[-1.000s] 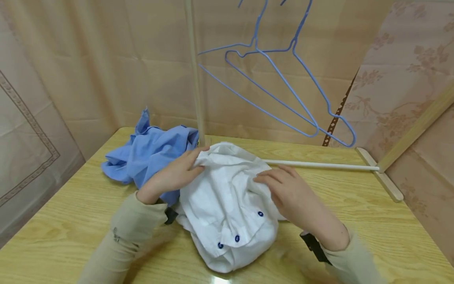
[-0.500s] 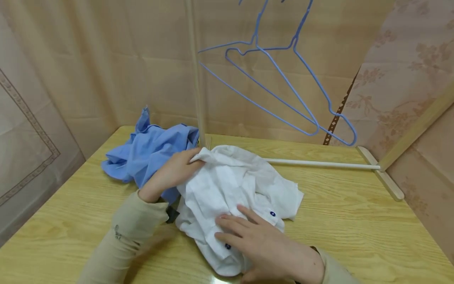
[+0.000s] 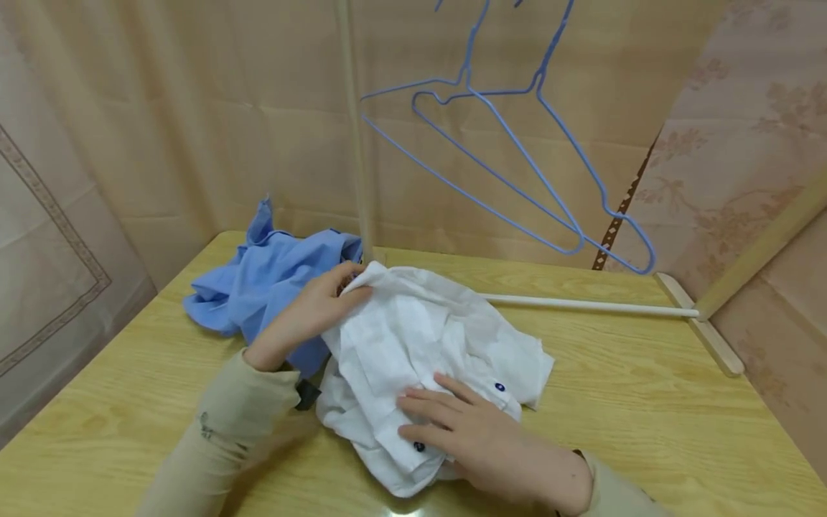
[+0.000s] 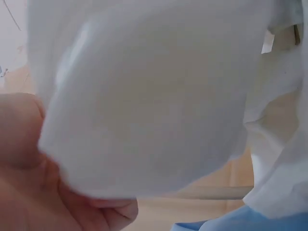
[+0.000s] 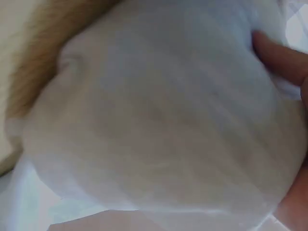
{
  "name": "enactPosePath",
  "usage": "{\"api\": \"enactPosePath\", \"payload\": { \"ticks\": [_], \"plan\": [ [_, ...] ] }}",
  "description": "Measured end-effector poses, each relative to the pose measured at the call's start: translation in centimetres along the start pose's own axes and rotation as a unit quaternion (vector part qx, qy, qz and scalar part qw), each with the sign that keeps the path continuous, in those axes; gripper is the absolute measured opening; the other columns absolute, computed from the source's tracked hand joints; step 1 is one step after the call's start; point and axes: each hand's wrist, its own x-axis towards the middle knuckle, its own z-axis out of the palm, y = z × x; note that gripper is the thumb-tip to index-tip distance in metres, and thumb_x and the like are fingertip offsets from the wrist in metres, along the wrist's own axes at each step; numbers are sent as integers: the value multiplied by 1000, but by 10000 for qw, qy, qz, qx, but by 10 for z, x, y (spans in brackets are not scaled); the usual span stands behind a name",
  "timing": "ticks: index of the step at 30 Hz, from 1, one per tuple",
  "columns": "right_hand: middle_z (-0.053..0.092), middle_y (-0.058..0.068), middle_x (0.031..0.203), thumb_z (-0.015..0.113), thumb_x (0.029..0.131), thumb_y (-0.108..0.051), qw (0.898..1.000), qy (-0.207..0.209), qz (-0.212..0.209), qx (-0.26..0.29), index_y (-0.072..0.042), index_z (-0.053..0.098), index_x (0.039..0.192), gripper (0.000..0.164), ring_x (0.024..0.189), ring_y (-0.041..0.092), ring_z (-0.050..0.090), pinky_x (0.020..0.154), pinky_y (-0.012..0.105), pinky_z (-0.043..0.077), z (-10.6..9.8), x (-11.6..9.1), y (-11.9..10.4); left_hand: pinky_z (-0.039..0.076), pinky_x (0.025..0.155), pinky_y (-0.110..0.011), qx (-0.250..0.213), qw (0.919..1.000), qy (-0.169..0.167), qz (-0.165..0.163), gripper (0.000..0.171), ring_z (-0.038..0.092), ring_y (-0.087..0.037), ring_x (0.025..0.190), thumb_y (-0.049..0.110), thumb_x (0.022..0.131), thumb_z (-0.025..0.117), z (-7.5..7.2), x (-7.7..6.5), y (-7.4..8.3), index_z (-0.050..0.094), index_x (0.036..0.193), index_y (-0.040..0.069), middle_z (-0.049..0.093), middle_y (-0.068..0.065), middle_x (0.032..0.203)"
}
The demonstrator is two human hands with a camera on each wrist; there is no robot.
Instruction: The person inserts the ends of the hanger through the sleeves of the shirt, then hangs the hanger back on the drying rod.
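A crumpled white shirt point(image 3: 413, 345) with dark blue buttons lies on the table in the head view. At its upper left edge my left hand point(image 3: 314, 307) pinches the fabric between thumb and fingers. White cloth also fills much of the left wrist view, beside the left hand point(image 4: 53, 187). My right hand point(image 3: 474, 438) rests on the lower part of the shirt, its fingers spread and nearly straight; its thumb is hidden in the head view. A blue shirt point(image 3: 278, 273) lies bunched just behind the left hand.
Two blue wire hangers point(image 3: 497, 172) hang above the back of the wooden table point(image 3: 646, 431). A rack has a wooden post point(image 3: 357, 143), a white bottom bar point(image 3: 594, 305) and a wooden foot point(image 3: 711, 337) at the right. Curtains point(image 3: 271, 129) stand behind.
My right hand has moved down and left from the shirt's right side onto its lower front. More of the shirt now spreads to the right. The left hand keeps its hold at the edge.
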Motion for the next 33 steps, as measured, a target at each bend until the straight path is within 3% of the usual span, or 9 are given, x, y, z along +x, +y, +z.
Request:
{"api": "enactPosePath", "payload": {
  "ticks": [4, 9, 11, 15, 20, 22, 25, 29, 33],
  "plan": [
    [46, -1, 122, 63, 60, 3, 9976, 688, -26, -61, -13, 48, 117, 62, 118, 15, 36, 96, 41, 26, 0, -2, 7, 40, 60, -30, -106, 9996, 82, 252, 36, 47, -18, 68, 31, 87, 47, -3, -2, 0, 42, 119, 16, 48, -7, 93],
    [54, -1, 111, 38, 89, -7, 9826, 1720, 355, 604, -11, 54, 112, 28, 105, 14, 48, 89, 30, 35, -9, -3, 15, 39, 68, -32, -317, 9960, 324, 766, 34, 47, -19, 79, 21, 88, 46, -8, -7, 6, 42, 121, 12, 40, -9, 111],
    [56, -2, 108, 29, 93, -14, 9696, 2021, 774, 1143, -12, 54, 111, 31, 101, 12, 51, 86, 23, 36, -13, -4, 19, 39, 71, -33, -354, 9948, 289, 905, 34, 47, -19, 84, 23, 88, 47, -11, -10, 9, 42, 120, 12, 38, -8, 113],
    [58, -4, 101, 42, 89, -8, 9396, 2467, 1598, 1751, -14, 55, 109, 25, 90, 7, 53, 78, 15, 38, -19, -5, 26, 41, 74, -34, -72, 9952, -21, 975, 36, 48, -17, 91, 31, 87, 47, -15, -17, 11, 43, 119, 16, 39, -2, 112],
    [61, -5, 94, 51, 83, -2, 9018, 2932, 2561, 1876, -18, 59, 101, 26, 74, 4, 53, 65, 16, 41, -23, -2, 34, 39, 80, -37, 1010, 9856, -383, 1305, 47, 39, -20, 107, 41, 83, 48, -12, -26, 13, 38, 124, 19, 30, -4, 126],
    [62, -4, 93, 51, 83, -4, 8791, 3093, 3014, 2016, -17, 61, 100, 23, 72, 4, 53, 64, 16, 41, -24, -1, 37, 35, 86, -40, 1423, 9744, -564, 1644, 56, 30, -23, 116, 44, 81, 51, -10, -29, 15, 34, 127, 18, 20, -6, 134],
    [61, -1, 95, 49, 86, -8, 8327, 3294, 3637, 2565, -14, 61, 98, 18, 75, 6, 54, 66, 17, 41, -27, 1, 42, 23, 95, -45, 1939, 9521, -786, 2229, 75, 13, -26, 125, 48, 72, 59, -5, -34, 17, 27, 132, 15, 11, -10, 138],
    [59, 1, 95, 46, 88, -15, 7537, 3594, 4224, 3528, -6, 59, 100, 20, 84, 9, 53, 70, 20, 42, -34, 5, 48, 10, 99, -47, 2304, 9318, -884, 2662, 103, 3, -25, 128, 51, 58, 70, 1, -37, 20, 13, 136, 14, 4, -11, 140],
    [57, -1, 93, 45, 88, -22, 6691, 3698, 4467, 4649, 2, 52, 108, 32, 77, 8, 55, 64, 22, 46, -40, 10, 50, 2, 98, -49, 2379, 9284, -808, 2737, 108, 0, -24, 128, 49, 56, 72, 6, -35, 21, 8, 137, 17, 1, -11, 140]
  ]
}}
